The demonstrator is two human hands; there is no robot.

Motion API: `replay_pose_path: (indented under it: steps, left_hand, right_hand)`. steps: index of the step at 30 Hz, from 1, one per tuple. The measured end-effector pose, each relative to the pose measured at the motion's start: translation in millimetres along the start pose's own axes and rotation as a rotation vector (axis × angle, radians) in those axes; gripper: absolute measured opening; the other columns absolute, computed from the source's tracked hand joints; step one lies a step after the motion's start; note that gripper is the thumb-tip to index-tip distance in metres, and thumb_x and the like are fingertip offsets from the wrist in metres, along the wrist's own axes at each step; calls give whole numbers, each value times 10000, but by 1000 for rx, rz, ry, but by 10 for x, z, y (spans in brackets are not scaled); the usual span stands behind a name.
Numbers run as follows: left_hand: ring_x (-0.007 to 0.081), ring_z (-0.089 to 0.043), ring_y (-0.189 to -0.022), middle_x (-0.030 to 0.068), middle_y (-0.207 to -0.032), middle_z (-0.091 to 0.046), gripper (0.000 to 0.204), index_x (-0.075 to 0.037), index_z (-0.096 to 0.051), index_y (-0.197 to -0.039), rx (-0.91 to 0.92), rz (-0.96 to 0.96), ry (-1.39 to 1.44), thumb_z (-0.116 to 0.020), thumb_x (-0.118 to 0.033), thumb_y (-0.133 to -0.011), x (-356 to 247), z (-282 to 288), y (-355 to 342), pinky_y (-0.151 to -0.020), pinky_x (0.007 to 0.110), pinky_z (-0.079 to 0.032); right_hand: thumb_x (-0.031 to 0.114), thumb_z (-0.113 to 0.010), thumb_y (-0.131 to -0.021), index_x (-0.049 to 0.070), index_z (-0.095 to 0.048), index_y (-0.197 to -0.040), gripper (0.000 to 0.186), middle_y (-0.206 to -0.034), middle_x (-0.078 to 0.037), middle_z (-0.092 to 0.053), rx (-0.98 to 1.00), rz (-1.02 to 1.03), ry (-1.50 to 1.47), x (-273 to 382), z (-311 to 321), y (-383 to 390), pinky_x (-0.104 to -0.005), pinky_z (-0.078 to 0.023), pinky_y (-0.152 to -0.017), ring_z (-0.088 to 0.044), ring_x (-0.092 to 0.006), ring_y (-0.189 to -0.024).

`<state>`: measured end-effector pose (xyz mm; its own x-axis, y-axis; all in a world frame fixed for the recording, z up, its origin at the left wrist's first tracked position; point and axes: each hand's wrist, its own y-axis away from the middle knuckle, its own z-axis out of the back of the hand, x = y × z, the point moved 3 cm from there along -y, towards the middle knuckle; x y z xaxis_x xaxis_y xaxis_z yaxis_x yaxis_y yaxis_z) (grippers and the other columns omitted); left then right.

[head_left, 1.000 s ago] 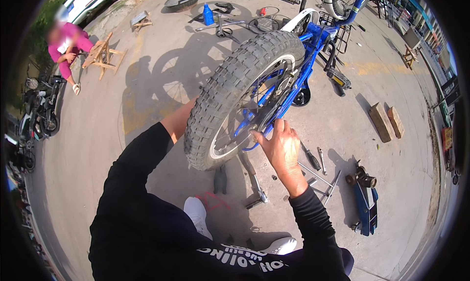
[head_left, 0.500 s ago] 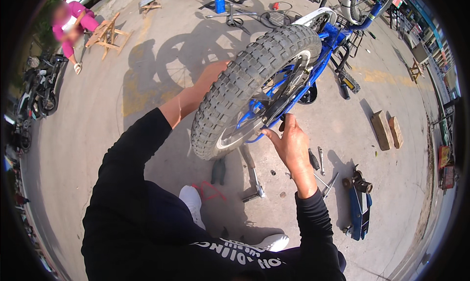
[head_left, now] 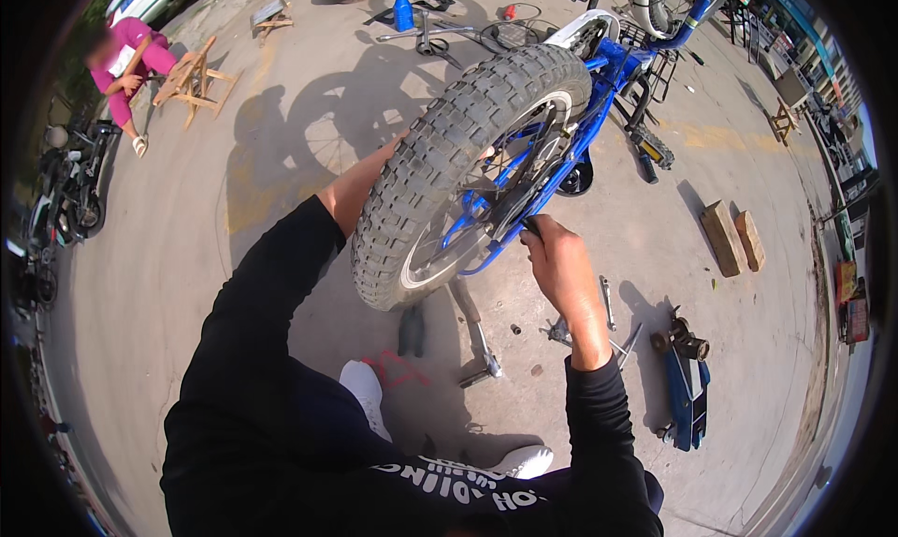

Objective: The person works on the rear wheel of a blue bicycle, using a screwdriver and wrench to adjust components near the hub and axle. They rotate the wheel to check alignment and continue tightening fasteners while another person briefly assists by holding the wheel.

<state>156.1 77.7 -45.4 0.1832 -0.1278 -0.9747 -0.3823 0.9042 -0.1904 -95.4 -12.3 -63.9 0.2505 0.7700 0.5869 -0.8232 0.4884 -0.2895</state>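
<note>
Wheel [head_left: 421, 177]: left of your right hand [head_left: 566, 261], long axis running near-left to far-right | Your right hand: nearer the blue frame [head_left: 571, 166], fingers curled round a dark handle [head_left: 531, 225] | Your left hand: hidden behind the wheel, grip cannot be told

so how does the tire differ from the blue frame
The tire is dark gray, while the frame is bright blue. The tire is round and thick; the frame is slim tubes. The tire is knobbly, whereas the frame looks smooth. Both belong to one bike.
</note>
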Motion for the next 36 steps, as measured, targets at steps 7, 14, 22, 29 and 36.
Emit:
replay_pose_path:
  steps: [7,14,22,29,36]
  left_hand:
    - [79,-569,-844,9,-1017,-656,285,-17,-628,-1138,-4,43,-6,-641,-135,-878,-24,66,32,-782,257,-478]
    - [79,-572,-821,7,-992,-655,270,-12,-635,-1116,-15,86,-5,-637,-134,-876,-14,67,256,-761,260,-479]
    - [79,-574,-795,6,-964,-655,254,-5,-644,-1092,-12,118,11,-633,-133,-873,7,10,299,-737,263,-482]
    - [78,-577,-772,5,-940,-655,241,1,-652,-1070,-4,110,30,-629,-132,-871,11,-29,340,-716,266,-484]
    - [78,-579,-749,4,-915,-655,230,7,-660,-1048,21,67,85,-626,-131,-868,-37,-68,189,-695,268,-486]
  right_hand:
    - [148,-591,-915,20,-625,-988,151,-860,-180,-677,2,-89,98,48,5,6,-442,-511,-687,-653,-387,-804]
    - [199,-586,-928,21,-545,-928,183,-819,-202,-651,-178,-67,76,74,-178,39,-491,-510,-604,-647,-405,-711]
    - [164,-570,-933,1,-544,-963,167,-864,-248,-639,-77,-164,1,86,-67,44,-508,-493,-682,-621,-454,-801]
    - [198,-574,-938,15,-532,-970,191,-825,-231,-651,-129,-107,20,3,-148,91,-508,-510,-630,-644,-430,-738]
    - [266,-515,-1000,10,-567,-981,262,-803,-219,-646,-14,-231,-117,-35,-128,82,-478,-488,-655,-638,-426,-770]
